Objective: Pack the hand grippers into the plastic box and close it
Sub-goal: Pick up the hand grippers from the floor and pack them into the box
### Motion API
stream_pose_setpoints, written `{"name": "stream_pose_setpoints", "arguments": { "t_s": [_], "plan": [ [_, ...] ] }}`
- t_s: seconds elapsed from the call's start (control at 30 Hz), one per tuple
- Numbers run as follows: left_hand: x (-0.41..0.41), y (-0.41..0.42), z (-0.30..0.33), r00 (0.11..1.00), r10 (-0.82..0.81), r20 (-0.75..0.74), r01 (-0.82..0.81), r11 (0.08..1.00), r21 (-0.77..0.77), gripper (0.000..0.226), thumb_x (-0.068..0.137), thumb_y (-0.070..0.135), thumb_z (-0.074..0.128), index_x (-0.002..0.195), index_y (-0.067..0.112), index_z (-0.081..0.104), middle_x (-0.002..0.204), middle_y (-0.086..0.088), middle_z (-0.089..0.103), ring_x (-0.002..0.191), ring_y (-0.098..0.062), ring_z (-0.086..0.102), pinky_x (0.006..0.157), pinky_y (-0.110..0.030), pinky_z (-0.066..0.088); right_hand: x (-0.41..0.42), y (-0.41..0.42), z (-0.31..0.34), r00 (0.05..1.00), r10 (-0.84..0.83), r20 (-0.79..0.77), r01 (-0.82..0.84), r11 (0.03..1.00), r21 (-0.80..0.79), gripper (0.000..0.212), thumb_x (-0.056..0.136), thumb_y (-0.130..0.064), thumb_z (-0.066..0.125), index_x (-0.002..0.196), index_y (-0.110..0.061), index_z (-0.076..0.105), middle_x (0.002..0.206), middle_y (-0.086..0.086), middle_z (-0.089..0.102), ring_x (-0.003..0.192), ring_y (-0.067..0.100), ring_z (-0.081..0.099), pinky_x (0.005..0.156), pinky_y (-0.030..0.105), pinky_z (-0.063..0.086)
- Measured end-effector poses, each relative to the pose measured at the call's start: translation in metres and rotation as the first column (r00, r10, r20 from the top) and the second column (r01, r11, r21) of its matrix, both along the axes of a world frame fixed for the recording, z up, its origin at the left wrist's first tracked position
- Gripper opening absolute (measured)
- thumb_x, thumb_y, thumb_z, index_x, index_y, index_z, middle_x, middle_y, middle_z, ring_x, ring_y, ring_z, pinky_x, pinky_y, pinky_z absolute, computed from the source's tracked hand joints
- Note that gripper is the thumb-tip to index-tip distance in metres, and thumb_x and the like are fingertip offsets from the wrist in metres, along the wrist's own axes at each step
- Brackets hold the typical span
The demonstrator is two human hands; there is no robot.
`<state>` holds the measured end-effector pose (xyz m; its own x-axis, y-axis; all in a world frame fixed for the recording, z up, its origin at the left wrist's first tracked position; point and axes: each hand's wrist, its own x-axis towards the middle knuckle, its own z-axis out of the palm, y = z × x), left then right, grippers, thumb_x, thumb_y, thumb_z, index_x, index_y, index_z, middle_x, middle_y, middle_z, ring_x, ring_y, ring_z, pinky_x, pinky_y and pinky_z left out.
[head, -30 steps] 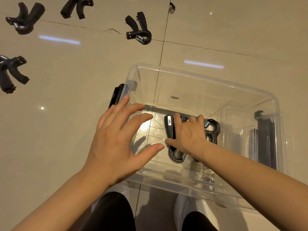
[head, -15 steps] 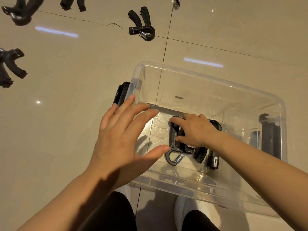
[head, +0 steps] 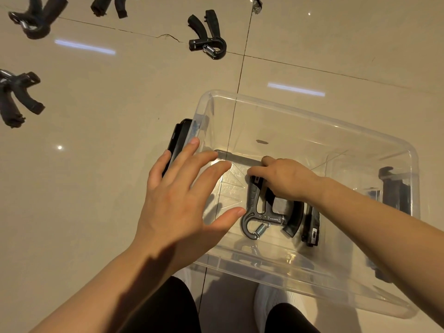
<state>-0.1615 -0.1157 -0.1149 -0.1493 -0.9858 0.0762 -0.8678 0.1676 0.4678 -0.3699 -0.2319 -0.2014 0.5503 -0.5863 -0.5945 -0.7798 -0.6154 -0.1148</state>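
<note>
A clear plastic box [head: 312, 121] stands open on the tiled floor in front of my feet. Inside it a black hand gripper [head: 259, 212] lies flat, its spring end toward me. My right hand [head: 286, 179] is down in the box, fingers curled over the far ends of that gripper's handles. A second black hand gripper [head: 311, 227] lies just right of the first, partly hidden under my right forearm. My left hand [head: 185, 195] is spread flat over the box's left wall, holding nothing; I cannot tell whether it touches the box.
Several more black hand grippers lie on the floor: one beyond the box [head: 207, 36], two at the top left [head: 36, 15] [head: 113, 6], one at the left edge [head: 16, 97]. Black latches sit on the box's left [head: 179, 140] and right [head: 394, 188] ends.
My right hand has turned the hand gripper inside the box so its spring end faces me, uncovering the second one beside it. My left hand stayed spread by the left wall.
</note>
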Motion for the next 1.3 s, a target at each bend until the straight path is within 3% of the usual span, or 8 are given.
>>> {"name": "stream_pose_setpoints", "arguments": {
  "t_s": [0.1, 0.17, 0.27, 0.4, 0.73, 0.97, 1.1, 1.3],
  "plan": [
    [0.000, 0.000, 0.000, 1.000, -0.003, -0.006, 0.003, 1.000, -0.001, 0.057, 0.075, 0.058, 0.058, 0.120, 0.024, 0.055, 0.130, 0.004, 0.054, 0.137, -0.019, 0.034, 0.111, -0.049, 0.021, -0.001, 0.006, 0.002, 0.995, 0.100, 0.007, -0.100, 0.995, -0.030, 0.049, 0.092, -0.022, 0.048, 0.136, -0.038, 0.035, 0.142, 0.007, 0.029, 0.106, 0.029, 0.047, 0.083, 0.036, 0.046],
    [0.001, 0.000, 0.000, 1.000, -0.001, -0.015, 0.001, 1.000, -0.005, 0.056, 0.075, 0.058, 0.058, 0.120, 0.024, 0.055, 0.130, 0.004, 0.054, 0.137, -0.018, 0.034, 0.111, -0.049, 0.022, -0.003, 0.014, 0.003, 0.983, 0.184, 0.008, -0.184, 0.983, -0.017, 0.053, 0.091, -0.033, 0.050, 0.139, -0.040, 0.030, 0.153, 0.006, 0.012, 0.126, 0.030, 0.036, 0.094, 0.038, 0.043],
    [0.001, 0.000, 0.000, 1.000, 0.005, -0.023, -0.006, 1.000, -0.005, 0.056, 0.075, 0.058, 0.057, 0.120, 0.024, 0.054, 0.130, 0.004, 0.053, 0.136, -0.017, 0.034, 0.110, -0.050, 0.022, -0.011, 0.019, 0.008, 0.963, 0.254, -0.087, -0.255, 0.967, -0.003, 0.071, 0.090, -0.038, 0.054, 0.146, -0.042, 0.011, 0.158, 0.001, -0.005, 0.139, 0.030, 0.016, 0.103, 0.040, 0.035],
    [0.001, 0.000, 0.000, 1.000, 0.000, -0.006, 0.000, 1.000, 0.010, 0.056, 0.076, 0.060, 0.055, 0.119, 0.024, 0.056, 0.131, 0.004, 0.053, 0.137, -0.018, 0.033, 0.110, -0.052, 0.022, -0.015, 0.018, 0.013, 0.929, 0.294, -0.223, -0.317, 0.946, -0.073, 0.084, 0.093, -0.013, 0.047, 0.145, -0.043, -0.011, 0.157, 0.001, -0.017, 0.133, 0.030, 0.025, 0.095, 0.037, 0.039],
    [0.003, 0.001, -0.002, 1.000, -0.026, 0.017, 0.027, 0.999, -0.025, 0.056, 0.080, 0.062, 0.053, 0.112, 0.017, 0.063, 0.129, -0.002, 0.057, 0.136, -0.022, 0.036, 0.109, -0.053, 0.024, -0.011, 0.015, 0.013, 0.929, 0.262, -0.263, -0.319, 0.925, -0.208, 0.070, 0.092, -0.014, 0.048, 0.146, -0.029, 0.006, 0.151, 0.009, 0.014, 0.116, 0.027, 0.042, 0.080, 0.035, 0.041],
    [0.002, 0.000, 0.000, 1.000, -0.008, 0.000, 0.008, 0.999, -0.050, 0.052, 0.078, 0.059, 0.056, 0.106, 0.016, 0.066, 0.126, -0.002, 0.059, 0.134, -0.023, 0.038, 0.108, -0.053, 0.026, -0.010, 0.006, 0.017, 0.868, 0.395, -0.301, -0.456, 0.875, -0.166, 0.068, 0.093, -0.012, 0.048, 0.146, -0.024, 0.007, 0.151, 0.005, 0.018, 0.110, 0.027, 0.045, 0.078, 0.035, 0.045],
    [0.002, 0.000, -0.001, 1.000, -0.004, -0.005, 0.004, 0.999, -0.045, 0.051, 0.077, 0.058, 0.057, 0.105, 0.017, 0.066, 0.126, -0.002, 0.058, 0.134, -0.022, 0.038, 0.108, -0.053, 0.027, -0.009, -0.003, 0.022, 0.825, 0.466, -0.321, -0.519, 0.849, -0.103, 0.065, 0.092, -0.007, 0.047, 0.145, -0.024, 0.013, 0.147, 0.007, 0.022, 0.105, 0.027, 0.046, 0.066, 0.034, 0.045],
    [0.002, 0.000, -0.002, 1.000, -0.008, 0.013, 0.008, 0.999, -0.044, 0.052, 0.076, 0.059, 0.056, 0.106, 0.017, 0.066, 0.128, -0.004, 0.058, 0.134, -0.023, 0.038, 0.107, -0.055, 0.028, -0.018, -0.003, 0.019, 0.792, 0.533, -0.296, -0.578, 0.811, -0.086, 0.074, 0.092, -0.004, 0.044, 0.148, -0.021, -0.002, 0.153, 0.013, 0.008, 0.106, 0.029, 0.047, 0.081, 0.037, 0.045]
  ]
}}
